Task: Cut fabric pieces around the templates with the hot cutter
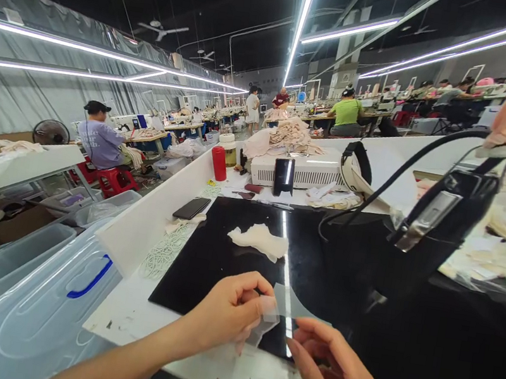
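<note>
My left hand [233, 311] is closed in a pinch on a thin translucent film [266, 327], which hangs below the fingertips over the front edge of the black board. My right hand [334, 369] is just right of it, fingers curled, with a gap between thumb and index fingertip; nothing shows clearly between them. Another pale see-through sheet [296, 304] lies on the black board [210, 279] behind both hands. Farther back on the board rests a crumpled cream fabric piece [260, 240].
A black machine head [447, 207] with a cable stands over the board at right. Left of the board are a phone [191, 207] and a heap of pale elastic loops [166, 254]. Behind are a red thread cone [218, 163] and a white vented box [313, 172]. Several people work farther off.
</note>
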A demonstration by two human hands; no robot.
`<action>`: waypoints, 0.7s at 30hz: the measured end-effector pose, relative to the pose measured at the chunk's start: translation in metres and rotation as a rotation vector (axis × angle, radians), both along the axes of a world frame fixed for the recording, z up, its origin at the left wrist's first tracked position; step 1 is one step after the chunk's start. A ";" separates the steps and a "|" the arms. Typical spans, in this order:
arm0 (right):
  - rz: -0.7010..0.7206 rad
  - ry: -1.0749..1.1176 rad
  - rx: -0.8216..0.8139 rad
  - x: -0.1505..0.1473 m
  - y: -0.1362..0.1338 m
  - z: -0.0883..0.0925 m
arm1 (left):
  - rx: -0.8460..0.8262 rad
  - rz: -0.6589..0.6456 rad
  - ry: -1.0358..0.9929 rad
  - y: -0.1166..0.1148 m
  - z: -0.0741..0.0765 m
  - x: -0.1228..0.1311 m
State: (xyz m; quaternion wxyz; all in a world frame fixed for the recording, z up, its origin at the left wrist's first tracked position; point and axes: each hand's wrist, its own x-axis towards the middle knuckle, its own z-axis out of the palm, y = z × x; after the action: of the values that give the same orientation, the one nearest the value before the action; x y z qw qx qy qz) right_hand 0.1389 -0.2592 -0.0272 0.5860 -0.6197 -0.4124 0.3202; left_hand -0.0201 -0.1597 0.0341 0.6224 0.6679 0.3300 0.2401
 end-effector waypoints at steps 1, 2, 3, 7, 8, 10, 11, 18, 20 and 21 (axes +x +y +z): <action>-0.020 -0.108 0.067 0.003 0.000 0.000 | 0.002 -0.009 0.013 0.000 0.001 0.000; -0.021 -0.216 0.137 0.005 0.001 -0.001 | 0.007 -0.021 0.024 -0.001 0.002 0.001; -0.005 -0.322 0.206 0.007 0.003 -0.001 | 0.012 -0.036 0.033 -0.001 0.002 0.001; 0.082 -0.733 0.359 0.012 0.008 -0.003 | 0.022 -0.085 0.081 -0.003 0.001 0.002; 0.093 -0.809 0.365 0.013 0.008 -0.003 | 0.019 -0.093 0.092 -0.003 0.001 0.002; 0.108 -0.886 0.363 0.016 0.009 -0.004 | 0.009 -0.111 0.113 -0.003 0.001 0.001; 0.120 -0.881 0.364 0.017 0.008 -0.004 | 0.008 -0.119 0.125 -0.003 0.001 0.001; 0.238 -0.418 0.330 0.020 0.009 0.008 | 0.058 -0.148 0.250 -0.003 0.004 -0.003; 0.239 -0.285 0.243 0.018 0.009 0.015 | 0.026 -0.171 0.238 -0.003 0.003 -0.003; 0.236 -0.226 0.187 0.018 0.009 0.018 | 0.005 -0.182 0.225 -0.003 0.002 -0.004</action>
State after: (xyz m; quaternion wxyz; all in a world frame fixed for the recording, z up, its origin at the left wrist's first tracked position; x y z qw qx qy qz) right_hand 0.1570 -0.2500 -0.0094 0.5495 -0.5418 -0.5734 0.2752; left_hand -0.0238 -0.1624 0.0363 0.5989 0.7193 0.3353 0.1073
